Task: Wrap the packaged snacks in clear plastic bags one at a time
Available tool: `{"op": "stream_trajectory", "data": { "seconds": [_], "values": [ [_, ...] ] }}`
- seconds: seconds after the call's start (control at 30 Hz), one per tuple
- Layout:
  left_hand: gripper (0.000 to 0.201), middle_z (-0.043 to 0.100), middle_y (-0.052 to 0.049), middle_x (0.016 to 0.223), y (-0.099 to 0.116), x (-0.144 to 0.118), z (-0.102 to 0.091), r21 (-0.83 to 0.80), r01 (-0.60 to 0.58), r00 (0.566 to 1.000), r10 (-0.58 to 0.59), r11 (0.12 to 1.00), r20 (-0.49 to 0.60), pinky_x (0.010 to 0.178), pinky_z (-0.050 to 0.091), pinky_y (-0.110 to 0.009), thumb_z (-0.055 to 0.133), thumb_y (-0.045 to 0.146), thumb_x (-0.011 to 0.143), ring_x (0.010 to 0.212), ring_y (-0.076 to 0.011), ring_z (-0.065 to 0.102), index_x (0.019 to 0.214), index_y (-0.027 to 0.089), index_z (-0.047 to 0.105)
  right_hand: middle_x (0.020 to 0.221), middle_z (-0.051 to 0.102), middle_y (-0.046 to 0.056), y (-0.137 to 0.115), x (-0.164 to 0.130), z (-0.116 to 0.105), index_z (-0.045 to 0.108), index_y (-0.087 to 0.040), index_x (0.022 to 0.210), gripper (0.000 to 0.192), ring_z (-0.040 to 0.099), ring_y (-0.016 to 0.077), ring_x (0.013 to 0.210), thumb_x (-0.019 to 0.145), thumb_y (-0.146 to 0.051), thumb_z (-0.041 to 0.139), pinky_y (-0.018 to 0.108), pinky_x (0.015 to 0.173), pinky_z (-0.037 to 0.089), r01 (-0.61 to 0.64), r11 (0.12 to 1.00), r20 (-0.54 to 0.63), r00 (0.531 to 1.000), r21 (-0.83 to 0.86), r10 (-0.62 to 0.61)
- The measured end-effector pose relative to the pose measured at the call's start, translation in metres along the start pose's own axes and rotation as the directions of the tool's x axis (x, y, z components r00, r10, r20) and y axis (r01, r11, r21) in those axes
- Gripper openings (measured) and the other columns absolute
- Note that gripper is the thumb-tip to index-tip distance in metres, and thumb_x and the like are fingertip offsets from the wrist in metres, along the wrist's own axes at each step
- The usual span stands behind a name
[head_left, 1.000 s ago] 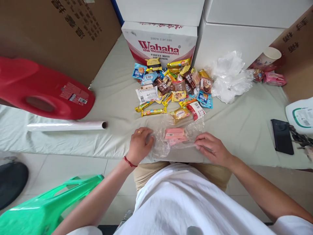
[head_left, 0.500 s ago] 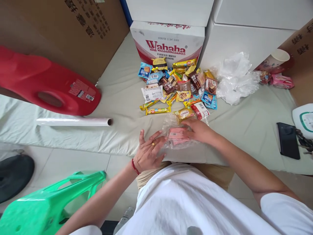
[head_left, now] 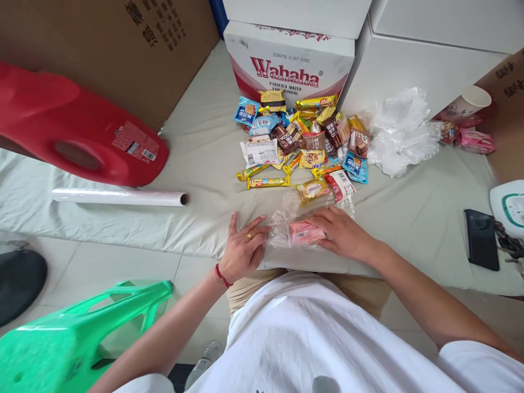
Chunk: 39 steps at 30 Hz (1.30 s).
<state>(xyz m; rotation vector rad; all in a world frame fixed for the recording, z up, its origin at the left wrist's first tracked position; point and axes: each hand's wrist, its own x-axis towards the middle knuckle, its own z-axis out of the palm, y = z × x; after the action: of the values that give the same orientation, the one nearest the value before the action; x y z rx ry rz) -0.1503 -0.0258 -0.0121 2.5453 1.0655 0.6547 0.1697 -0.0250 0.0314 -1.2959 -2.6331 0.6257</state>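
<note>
A clear plastic bag (head_left: 282, 221) lies at the near edge of the cloth-covered table (head_left: 196, 158), with pink snack packets (head_left: 305, 232) inside it. My right hand (head_left: 341, 232) rests flat on the bag and the pink packets, pressing them down. My left hand (head_left: 243, 248), ring on one finger and red cord at the wrist, lies with fingers spread at the bag's left end, touching the plastic. Behind the bag sits a heap of small wrapped snacks (head_left: 303, 144) in blue, yellow, brown and red.
A Wahaha carton (head_left: 289, 68) and white boxes stand behind the snacks. Crumpled clear plastic (head_left: 403, 134) lies right of the heap. A red jug (head_left: 77, 131) and a film roll (head_left: 118, 196) lie left; a black phone (head_left: 481, 240) right. A green stool (head_left: 77, 338) stands on the floor.
My right hand moved from the bag's right end onto the pink packets and now presses them. My left hand opened and now lies flat at the bag's left end.
</note>
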Motion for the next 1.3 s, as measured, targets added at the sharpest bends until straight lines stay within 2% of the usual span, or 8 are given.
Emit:
{"op": "stream_trajectory", "data": {
  "seconds": [0.17,0.27,0.37,0.53,0.77,0.93,1.17,1.3],
  "values": [
    [0.019,0.073,-0.009,0.131,0.002,-0.001,-0.003,0.022,0.014,0.998,-0.016,1.0,0.064,0.126,0.001,-0.068,0.059,0.024,0.087,0.139,-0.0315,0.056,0.105,0.023,0.065,0.142,0.054,0.017,-0.001,-0.015,0.007,0.045,-0.025,0.153,0.064,0.054,0.0327,0.123,0.093,-0.03,0.068,0.053,0.102,0.048,0.02,0.999,-0.068,0.998,0.035,-0.017],
    [0.029,0.072,-0.012,0.132,0.003,-0.002,-0.003,0.05,0.0,0.998,-0.003,0.999,0.067,0.126,0.001,-0.068,0.065,0.035,0.088,0.137,-0.0339,0.058,0.115,0.024,0.065,0.154,0.045,0.017,-0.006,-0.032,0.003,0.037,-0.025,0.158,0.07,0.046,0.0328,0.138,0.097,-0.048,0.063,0.052,0.11,0.044,0.083,0.993,-0.139,0.988,0.086,-0.071],
    [0.018,0.074,-0.009,0.129,0.003,-0.003,-0.002,0.036,0.008,0.998,-0.01,0.999,0.054,0.126,0.002,-0.066,0.062,0.03,0.092,0.135,-0.0306,0.06,0.107,0.025,0.067,0.15,0.05,0.018,-0.01,-0.054,0.007,0.041,-0.023,0.157,0.086,0.047,0.0354,0.136,0.088,-0.068,0.066,0.055,0.111,0.041,0.121,0.992,-0.214,0.97,0.032,-0.111],
    [0.02,0.074,-0.008,0.128,-0.001,-0.005,-0.002,-0.034,0.057,0.997,-0.056,0.998,0.047,0.128,0.008,-0.06,0.049,0.018,0.097,0.134,-0.0243,0.061,0.102,0.024,0.067,0.112,0.073,0.007,-0.006,-0.074,0.026,0.07,-0.028,0.124,0.027,0.058,0.0265,0.109,0.098,-0.026,0.064,0.049,0.1,0.044,0.117,0.989,-0.305,0.942,-0.088,-0.139],
    [0.024,0.07,-0.012,0.134,0.003,-0.007,-0.005,-0.045,0.108,0.99,-0.103,0.993,0.097,0.126,0.008,-0.063,0.053,0.037,0.097,0.137,-0.0287,0.058,0.115,0.022,0.061,0.107,0.069,0.009,0.004,-0.049,-0.007,0.068,-0.023,0.107,0.02,0.064,0.0186,0.094,0.105,-0.027,0.048,0.033,0.082,0.052,0.106,0.954,-0.259,0.965,0.279,-0.031],
    [0.02,0.076,-0.009,0.122,0.011,-0.003,0.003,-0.048,0.228,0.974,-0.228,0.972,0.014,0.126,0.01,-0.063,0.057,0.039,0.095,0.128,-0.0283,0.064,0.104,0.024,0.067,0.093,0.065,0.007,0.021,-0.016,-0.004,0.067,-0.021,0.098,0.029,0.062,0.0179,0.084,0.106,-0.035,0.043,0.029,0.075,0.049,-0.05,0.948,-0.193,0.974,0.314,0.115],
    [0.019,0.075,-0.004,0.092,0.004,0.003,0.012,-0.077,0.487,0.842,-0.491,0.87,-0.226,0.112,0.037,-0.058,0.056,0.033,0.095,0.111,-0.0276,0.067,0.081,0.024,0.064,0.072,0.063,0.0,0.018,0.01,0.01,0.06,-0.02,0.086,0.023,0.054,0.0154,0.064,0.102,-0.034,0.051,0.026,0.061,0.032,-0.382,0.892,0.034,0.922,0.242,0.386],
    [0.006,0.068,-0.009,0.097,0.018,0.004,-0.002,0.088,0.561,0.699,-0.415,0.823,-0.583,0.093,0.046,-0.053,0.062,0.029,0.09,0.099,-0.0299,0.062,0.089,0.023,0.063,0.077,0.067,0.002,0.011,0.012,0.009,0.06,-0.02,0.086,0.022,0.056,0.0161,0.066,0.102,-0.033,0.051,0.027,0.06,0.029,-0.417,0.893,0.035,0.908,0.171,0.417]
  ]
}}
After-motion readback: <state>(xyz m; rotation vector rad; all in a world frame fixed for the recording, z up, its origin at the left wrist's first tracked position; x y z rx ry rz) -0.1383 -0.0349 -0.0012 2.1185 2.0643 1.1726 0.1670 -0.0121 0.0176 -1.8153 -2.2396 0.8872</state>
